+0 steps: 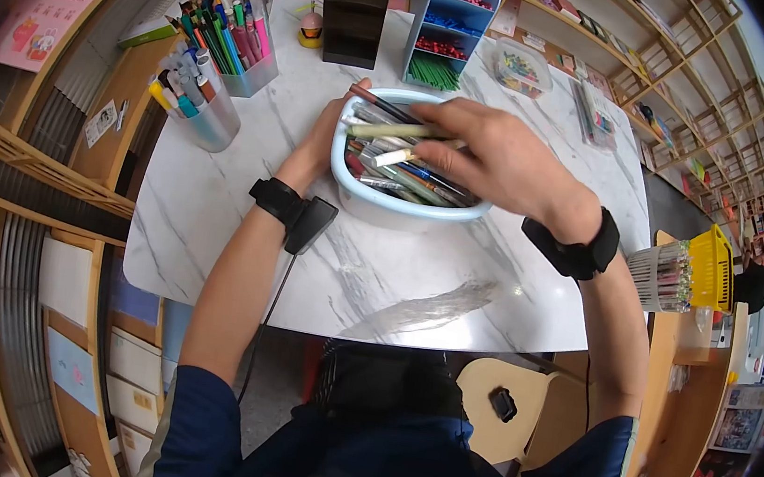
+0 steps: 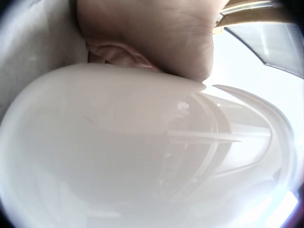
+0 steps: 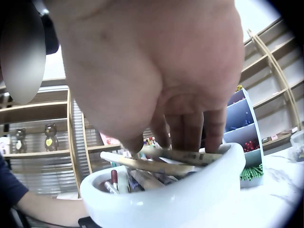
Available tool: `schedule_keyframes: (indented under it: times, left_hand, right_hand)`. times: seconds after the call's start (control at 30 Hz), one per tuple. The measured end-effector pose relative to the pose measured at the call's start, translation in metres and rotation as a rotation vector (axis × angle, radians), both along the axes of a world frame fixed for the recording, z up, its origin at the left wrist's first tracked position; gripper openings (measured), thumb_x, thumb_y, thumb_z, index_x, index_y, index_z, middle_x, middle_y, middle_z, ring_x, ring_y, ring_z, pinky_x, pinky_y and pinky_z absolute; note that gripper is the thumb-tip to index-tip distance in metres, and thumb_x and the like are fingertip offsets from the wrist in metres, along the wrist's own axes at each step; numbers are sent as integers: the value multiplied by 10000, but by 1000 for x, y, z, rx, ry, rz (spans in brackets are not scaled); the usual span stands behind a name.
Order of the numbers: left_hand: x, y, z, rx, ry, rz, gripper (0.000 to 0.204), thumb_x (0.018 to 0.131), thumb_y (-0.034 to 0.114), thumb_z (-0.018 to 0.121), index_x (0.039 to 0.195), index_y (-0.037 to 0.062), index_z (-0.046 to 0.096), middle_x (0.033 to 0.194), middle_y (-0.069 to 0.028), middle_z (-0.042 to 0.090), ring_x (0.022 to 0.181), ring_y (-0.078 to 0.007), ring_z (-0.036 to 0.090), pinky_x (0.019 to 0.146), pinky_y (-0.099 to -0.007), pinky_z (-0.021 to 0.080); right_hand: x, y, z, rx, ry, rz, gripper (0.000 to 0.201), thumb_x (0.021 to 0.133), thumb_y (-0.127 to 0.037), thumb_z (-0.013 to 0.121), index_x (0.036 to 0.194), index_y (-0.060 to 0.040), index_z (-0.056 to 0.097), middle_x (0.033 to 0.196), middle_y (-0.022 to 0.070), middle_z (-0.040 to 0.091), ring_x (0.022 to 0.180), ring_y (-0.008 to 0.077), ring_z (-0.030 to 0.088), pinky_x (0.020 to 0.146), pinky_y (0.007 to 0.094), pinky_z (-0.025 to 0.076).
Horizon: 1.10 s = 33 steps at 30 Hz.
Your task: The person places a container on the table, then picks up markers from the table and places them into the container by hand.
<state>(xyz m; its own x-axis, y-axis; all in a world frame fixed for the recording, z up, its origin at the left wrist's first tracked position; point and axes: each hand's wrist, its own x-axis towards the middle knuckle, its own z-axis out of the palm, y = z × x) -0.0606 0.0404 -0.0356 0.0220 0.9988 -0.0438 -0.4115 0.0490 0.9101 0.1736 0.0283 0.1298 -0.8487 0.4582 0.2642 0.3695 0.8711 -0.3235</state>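
Observation:
A pale blue-rimmed white tub (image 1: pixel 404 211) full of pens and markers stands on the marble-patterned table. My left hand (image 1: pixel 323 138) grips its left side from outside; in the left wrist view that hand (image 2: pixel 152 38) lies against the glossy wall (image 2: pixel 104 142), its fingertips hidden. Over the tub, my right hand (image 1: pixel 504 158) pinches a light green pen (image 1: pixel 385 130) between thumb and fingers. A white-ended pen (image 1: pixel 394 157) lies just beneath the thumb. The right wrist view shows the right hand's fingers (image 3: pixel 185 135) pointing down among the pens, with a cream-coloured pen (image 3: pixel 147 164) across the rim.
Two clear holders of pens and markers (image 1: pixel 254 78) (image 1: pixel 211 125) stand at the left. Behind the tub are a black tiered rack (image 1: pixel 356 9) and a blue organizer (image 1: pixel 414 40). A clear box (image 1: pixel 521 69) sits back right; a yellow basket (image 1: pixel 710 267) is at the right.

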Motion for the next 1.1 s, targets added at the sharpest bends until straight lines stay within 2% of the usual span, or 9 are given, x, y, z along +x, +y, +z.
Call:
schedule_keyframes:
  times: [0.17,0.33,0.43,0.67,0.73,0.77,0.8,0.83,1.1]
  left_hand:
    - [-7,-4,-1,142,64,-81,576,1062,469,378,1019,-34,656,880,-28,658,815,-68,595,802,-249,517]
    - [2,-11,14,-2,31,16,568,1075,424,358,1041,-62,650,902,-50,669,820,-68,591,838,-257,507]
    - [-1,-7,5,61,31,11,564,1074,420,363,1044,-66,648,921,-59,678,818,-71,589,838,-259,510]
    - [-5,-1,0,-73,-103,-61,562,1025,522,442,999,-2,644,908,-54,675,804,-94,651,712,-253,552]
    - [16,-38,50,-28,5,84,534,1026,515,440,1029,16,630,919,-49,671,803,-100,658,704,-264,565]
    - [18,-41,54,-119,-66,88,522,1027,511,441,1038,21,624,923,-47,670,801,-102,661,704,-269,569]
    - [21,-44,75,103,-124,-80,519,1026,512,438,1040,27,623,919,-44,671,791,-110,666,718,-273,576]
    - [33,-54,93,-429,-50,232,411,1043,387,459,1132,10,595,1008,-61,661,856,-117,664,748,-285,581]
    - [4,-39,8,-187,286,114,362,1044,321,457,1186,7,568,1063,-70,649,907,-126,655,777,-289,577]
  right_hand:
    - [1,-6,0,35,-8,50,345,899,-268,671,1150,-32,664,1007,166,662,867,342,658,774,410,531]
    - [-4,-2,-3,-60,2,-177,259,896,-279,677,971,-36,728,927,132,674,772,315,664,691,400,528]
    - [-2,2,-7,-26,15,-146,264,905,-279,669,942,-27,737,911,132,672,771,320,663,697,407,529]
    - [8,-6,-6,64,-30,-84,274,920,-250,657,1065,-25,713,972,146,663,813,331,658,739,405,532]
    - [16,-11,-11,75,86,-42,298,931,-228,645,1150,-27,669,1047,159,645,877,339,651,767,402,529]
    - [23,-16,-9,68,88,-64,298,931,-228,645,1150,-27,669,1047,159,645,877,339,651,767,402,529]
    - [33,-24,-4,36,155,-103,300,937,-214,638,1170,-26,653,1076,161,638,905,342,647,779,402,528]
    - [43,-32,-1,7,222,-143,303,942,-200,631,1191,-26,637,1105,164,632,933,345,643,791,402,526]
    - [215,-161,-18,109,447,-550,222,910,64,576,1123,36,629,1033,155,667,900,223,645,805,305,508]
